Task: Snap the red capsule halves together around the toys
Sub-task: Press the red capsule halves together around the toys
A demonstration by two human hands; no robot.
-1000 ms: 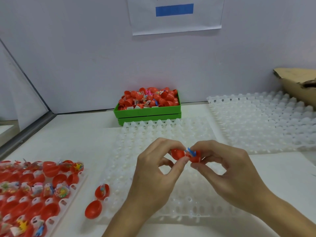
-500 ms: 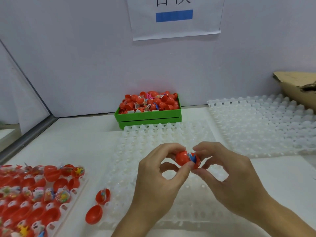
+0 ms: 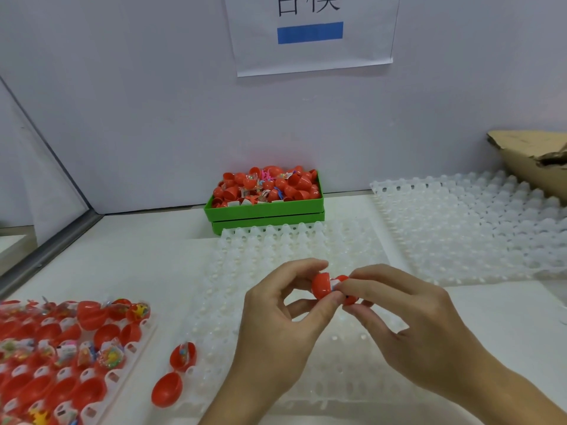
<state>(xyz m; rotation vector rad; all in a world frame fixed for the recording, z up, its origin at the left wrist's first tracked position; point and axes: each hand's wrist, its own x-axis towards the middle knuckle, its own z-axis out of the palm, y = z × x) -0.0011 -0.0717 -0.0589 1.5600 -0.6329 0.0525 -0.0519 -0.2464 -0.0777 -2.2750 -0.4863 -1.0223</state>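
I'm pinching one red capsule half (image 3: 321, 288) in my left hand (image 3: 276, 326) and its mate (image 3: 348, 294) in my right hand (image 3: 408, 326), at 3 o'clock of it. A gap is showing; next, I judge, squeezing straight together.

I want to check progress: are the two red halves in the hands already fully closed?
No, a gap with a bit of toy showing remains between the left half and the right half.

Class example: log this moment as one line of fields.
step: closing capsule | left hand: grips one half | right hand: grips other half | capsule: not fully shut | toy: barely visible

White table (image 3: 138, 259), clear dimpled trays (image 3: 460, 228), green bin (image 3: 267, 210), loose red capsule half (image 3: 167, 389)
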